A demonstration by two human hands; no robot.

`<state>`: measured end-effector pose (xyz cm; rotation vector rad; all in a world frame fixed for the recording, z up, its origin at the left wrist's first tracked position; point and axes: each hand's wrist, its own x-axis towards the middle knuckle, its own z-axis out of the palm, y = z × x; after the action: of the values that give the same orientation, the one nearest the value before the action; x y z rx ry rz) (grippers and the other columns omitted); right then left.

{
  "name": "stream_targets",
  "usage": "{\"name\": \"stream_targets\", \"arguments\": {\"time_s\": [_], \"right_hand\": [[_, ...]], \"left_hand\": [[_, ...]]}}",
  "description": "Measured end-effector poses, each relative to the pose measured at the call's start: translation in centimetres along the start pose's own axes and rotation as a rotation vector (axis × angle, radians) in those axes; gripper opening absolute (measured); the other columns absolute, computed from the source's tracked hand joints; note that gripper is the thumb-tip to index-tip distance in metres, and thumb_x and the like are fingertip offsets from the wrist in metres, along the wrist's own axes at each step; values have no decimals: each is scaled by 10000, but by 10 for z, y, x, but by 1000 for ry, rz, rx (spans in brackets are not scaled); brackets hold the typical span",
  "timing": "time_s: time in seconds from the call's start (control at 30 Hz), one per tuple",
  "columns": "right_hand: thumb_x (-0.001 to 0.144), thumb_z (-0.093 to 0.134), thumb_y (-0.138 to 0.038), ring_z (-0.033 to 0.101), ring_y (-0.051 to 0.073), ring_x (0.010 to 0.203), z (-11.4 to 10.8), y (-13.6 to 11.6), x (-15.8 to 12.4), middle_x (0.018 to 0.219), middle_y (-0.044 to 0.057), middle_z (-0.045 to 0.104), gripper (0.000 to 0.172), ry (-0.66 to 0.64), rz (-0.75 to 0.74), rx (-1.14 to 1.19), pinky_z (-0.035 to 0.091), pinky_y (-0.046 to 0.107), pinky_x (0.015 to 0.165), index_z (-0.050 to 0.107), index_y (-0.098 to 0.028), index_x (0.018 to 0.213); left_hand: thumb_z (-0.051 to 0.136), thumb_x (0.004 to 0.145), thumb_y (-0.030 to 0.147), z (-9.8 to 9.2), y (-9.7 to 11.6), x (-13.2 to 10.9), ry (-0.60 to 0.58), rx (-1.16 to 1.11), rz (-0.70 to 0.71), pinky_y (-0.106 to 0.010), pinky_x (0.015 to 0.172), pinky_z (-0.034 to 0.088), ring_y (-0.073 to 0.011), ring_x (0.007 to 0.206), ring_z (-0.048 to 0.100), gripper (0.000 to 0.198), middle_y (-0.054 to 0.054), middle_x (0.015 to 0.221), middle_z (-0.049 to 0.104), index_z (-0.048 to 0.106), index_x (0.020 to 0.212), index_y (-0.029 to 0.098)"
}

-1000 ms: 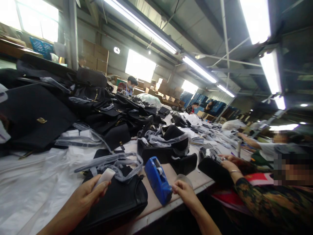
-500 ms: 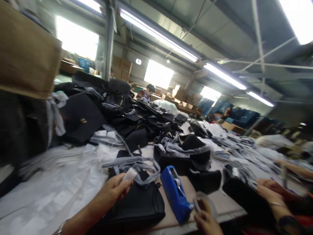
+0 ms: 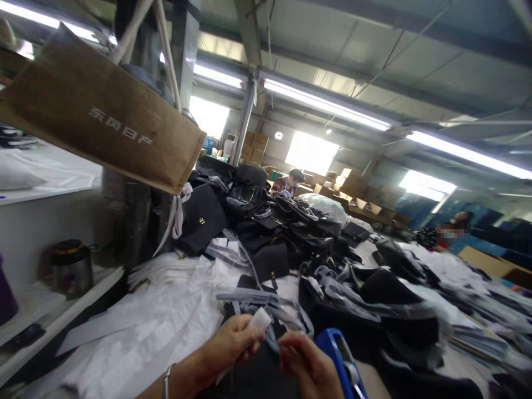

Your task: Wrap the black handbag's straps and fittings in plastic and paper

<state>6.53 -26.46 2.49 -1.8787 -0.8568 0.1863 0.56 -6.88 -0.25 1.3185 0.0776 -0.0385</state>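
Note:
My left hand (image 3: 233,344) is closed, pinching a small white folded piece (image 3: 261,320), perhaps paper or foam, between thumb and fingers. Close to its right, my right hand (image 3: 310,363) has its fingers pressed together; whatever they may hold is too small to make out. Beneath both hands lies a black bag (image 3: 249,377), partly covered by them, its strap wrapped in translucent grey film (image 3: 266,299). A blue tape dispenser (image 3: 338,354) stands just right of my right hand, partly cut off by the lower edge.
Black bags (image 3: 282,221) are heaped beyond my hands. White wrapping sheets (image 3: 153,316) cover the left side. A brown carrier bag (image 3: 108,122) hangs at upper left, above a metal flask (image 3: 72,266). Another person (image 3: 288,183) sits behind the heap.
My right hand has moved left from the tape dispenser to beside my left hand, which still pinches the white piece. The view has turned left; a co-worker's hands at right are out of sight.

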Motion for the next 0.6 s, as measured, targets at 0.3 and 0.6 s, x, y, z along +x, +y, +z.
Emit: {"name": "stream_targets", "arguments": {"time_s": [0.3,0.6], "right_hand": [[980,433,-315,582,170,683,21,-12,43,822,16,608,213,-116,-137,-281,424,250,593,604,-239,877],[889,515,-183,596,183,687,18,-14,46,784,-28,606,372,-81,-50,-329,419,279,637,449,-263,1246]], "left_hand": [[570,859,543,0,1,-1,18,116,117,-226,477,232,-87,515,340,396,48,610,450,577,843,147],[547,896,460,0,8,-10,59,264,174,-246,579,301,-136,659,435,320,6,721,528,624,869,150]]}}
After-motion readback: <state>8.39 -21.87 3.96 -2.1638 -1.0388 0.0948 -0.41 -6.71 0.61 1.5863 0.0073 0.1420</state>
